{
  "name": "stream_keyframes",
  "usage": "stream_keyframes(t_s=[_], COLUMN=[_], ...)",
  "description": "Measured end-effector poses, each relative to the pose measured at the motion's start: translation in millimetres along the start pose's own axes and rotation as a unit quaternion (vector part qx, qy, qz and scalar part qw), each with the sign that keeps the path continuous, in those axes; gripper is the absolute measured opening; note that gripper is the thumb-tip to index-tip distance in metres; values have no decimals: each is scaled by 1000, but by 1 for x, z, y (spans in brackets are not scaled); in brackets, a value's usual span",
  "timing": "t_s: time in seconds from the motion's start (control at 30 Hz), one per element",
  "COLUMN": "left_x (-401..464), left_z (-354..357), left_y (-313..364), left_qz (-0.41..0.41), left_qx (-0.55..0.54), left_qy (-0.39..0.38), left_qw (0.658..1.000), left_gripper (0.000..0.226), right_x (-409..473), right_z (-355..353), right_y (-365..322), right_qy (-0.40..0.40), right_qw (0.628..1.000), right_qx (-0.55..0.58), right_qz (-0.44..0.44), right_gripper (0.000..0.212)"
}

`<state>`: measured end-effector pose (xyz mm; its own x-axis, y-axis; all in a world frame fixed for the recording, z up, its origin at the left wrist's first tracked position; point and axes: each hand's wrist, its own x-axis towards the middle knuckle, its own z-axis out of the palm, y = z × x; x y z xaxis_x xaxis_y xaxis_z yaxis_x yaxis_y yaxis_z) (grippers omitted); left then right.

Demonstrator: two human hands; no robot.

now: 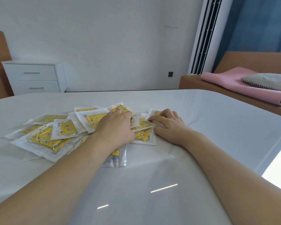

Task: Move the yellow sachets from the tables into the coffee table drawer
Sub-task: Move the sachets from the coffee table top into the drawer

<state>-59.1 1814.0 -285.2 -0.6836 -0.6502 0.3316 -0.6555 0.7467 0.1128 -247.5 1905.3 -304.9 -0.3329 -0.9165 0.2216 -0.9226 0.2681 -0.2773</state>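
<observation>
On glossy white worktop (pixel 193 127), left of centre: loose, overlapping heap of yellow patterned sachets in clear plastic wrappers with white borders (pixel 52 135). Left hand (pixel 116 127) palm-down on top of heap near its right side, fingers curled down into sachets at far edge, apparently gripping some; exact hold hidden under knuckles. Right hand (pixel 167 123) just beside, at heap's right end, fingers bent, fingertips pressing onto single pale sachet (pixel 152 115) at far right corner; heel of palm resting on bare worktop. Both forearms bare, reaching in from near edge. One clear-wrapped sachet (pixel 118 158) sticking out toward viewer from under left wrist.

Beyond worktop: white two-drawer cabinet with slim metal handles (pixel 34 77) against plain white wall at left. At right, tall white floor-standing air conditioner (pixel 204 36), blue curtain (pixel 258 25), and tan sofa (pixel 250 62) carrying pink folded blanket (pixel 230 82) and grey cushion (pixel 269 80).
</observation>
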Motion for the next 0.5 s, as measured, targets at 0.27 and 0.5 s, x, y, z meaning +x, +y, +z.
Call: stream_keyframes(t_s=[0.27, 0.5], left_x=[-3, 8], left_z=[-17, -39], left_y=[9, 16], left_qz=[1, -137], left_qx=[37, -345], left_qy=[20, 194], left_qw=[999, 908], left_gripper=[12, 15], right_x=[-3, -3], right_z=[-4, -3], right_y=[-1, 1], right_qy=[-17, -25], right_qw=[996, 996], right_qx=[84, 65], right_qz=[-35, -62], right_gripper=[39, 27])
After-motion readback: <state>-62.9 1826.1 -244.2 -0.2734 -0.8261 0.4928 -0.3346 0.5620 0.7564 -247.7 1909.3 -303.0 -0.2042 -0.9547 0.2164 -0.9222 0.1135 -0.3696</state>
